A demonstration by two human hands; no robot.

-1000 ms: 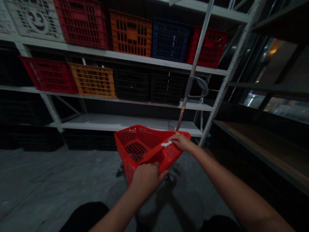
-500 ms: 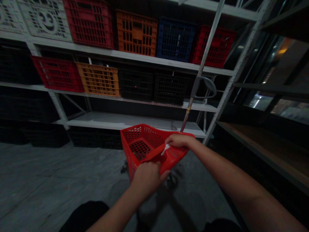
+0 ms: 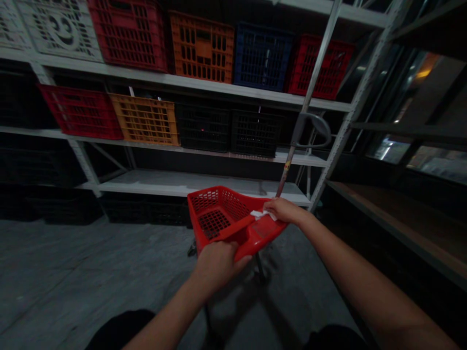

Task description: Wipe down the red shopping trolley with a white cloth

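A small red plastic shopping cart (image 3: 207, 196) with perforated basket walls stands in front of me, on thin dark legs with casters. My left hand (image 3: 218, 260) is closed around the near left part of its rim, thumb along the outer edge. On the right of the cart, my right hand (image 3: 282, 209) presses a crumpled white wipe (image 3: 260, 214) against the red handle panel; whether it is cloth or paper I cannot tell. Beside that hand rises a metal pole (image 3: 310, 87) with a grey loop handle (image 3: 321, 130).
Beyond the cart, a white metal shelf rack (image 3: 189, 181) holds several plastic crates, among them an orange crate (image 3: 202, 48), a blue crate (image 3: 262, 58) and a yellow crate (image 3: 146, 119). Wooden shelving (image 3: 401, 218) runs along the right. The floor (image 3: 73, 272) is grey concrete.
My right hand has slid right along the panel with the white wipe, which now lies spread flatter. The left hand keeps its grip on the rim. The cart appears slightly shifted right.
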